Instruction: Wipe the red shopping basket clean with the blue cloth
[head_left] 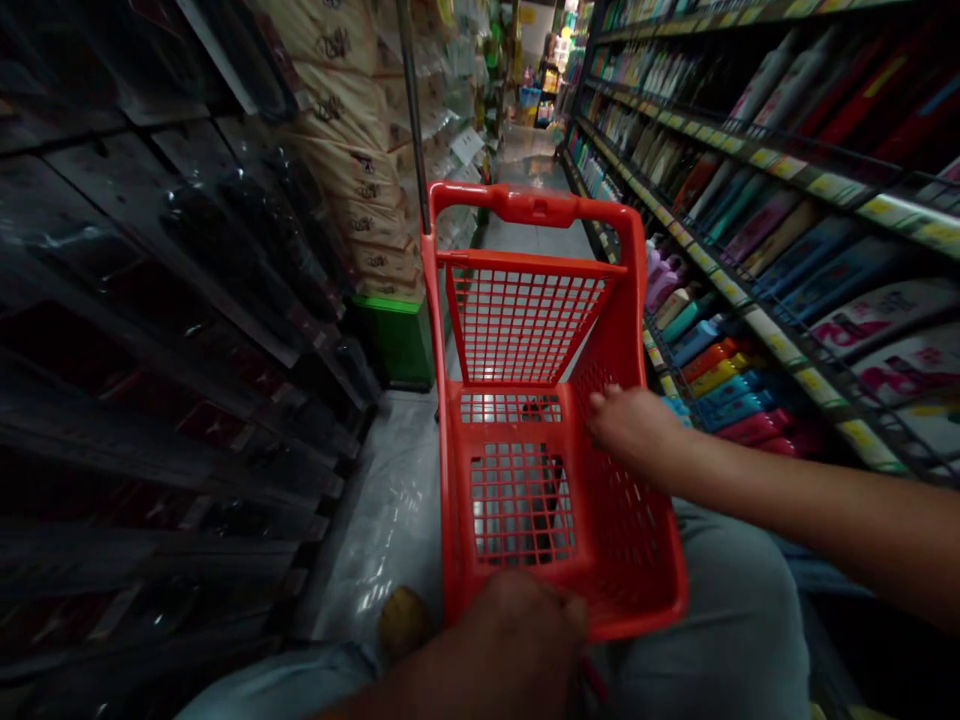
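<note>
A red plastic shopping basket (626, 520) with mesh walls and a long raised handle (534, 206) stands in front of me. My left hand (517, 625) is at the bottom of the view, wrapped around the basket's near rim and partly cut off by the frame. My right hand (634, 430) reaches in from the right, its fingers curled over the basket's right rim. No goods show inside the basket; its grid floor lets the darker ground show through.
Shelves of bottles (712, 370) line the right of the aisle, and dark shelving (165, 330) runs along the left. Stacked packs (349, 140) and a green bin (391, 342) stand ahead on the left. A tiled floor (382, 530) runs forward, and a thin pole (411, 90) rises behind the basket.
</note>
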